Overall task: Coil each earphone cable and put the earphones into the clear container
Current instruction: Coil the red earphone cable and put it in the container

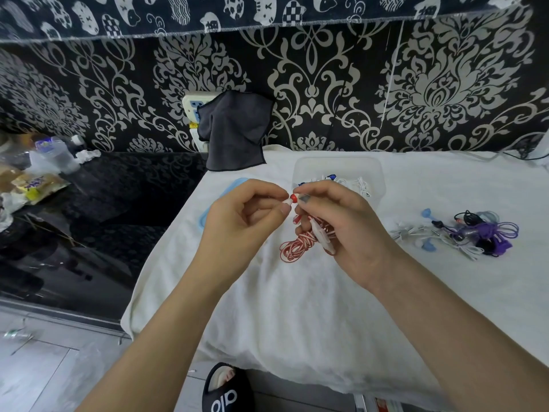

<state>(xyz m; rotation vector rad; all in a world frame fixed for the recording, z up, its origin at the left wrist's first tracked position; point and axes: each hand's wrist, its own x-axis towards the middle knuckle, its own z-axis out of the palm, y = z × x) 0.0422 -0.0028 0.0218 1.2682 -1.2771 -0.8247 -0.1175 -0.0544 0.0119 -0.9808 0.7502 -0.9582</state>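
Observation:
A red-and-white earphone cable hangs in a loose coil from my right hand, which grips the bundle above the white cloth. My left hand pinches the red-tipped earbud at the cable's top end, fingertips meeting those of my right hand. Just behind my hands stands the clear container, holding white and blue earphones. A tangle of purple, black, white and light-blue earphones lies on the cloth to the right.
The white cloth covers the work surface. A blue lid lies partly hidden behind my left hand. A dark cloth hangs at the wall. A black glossy table with bottles and packets is at the left.

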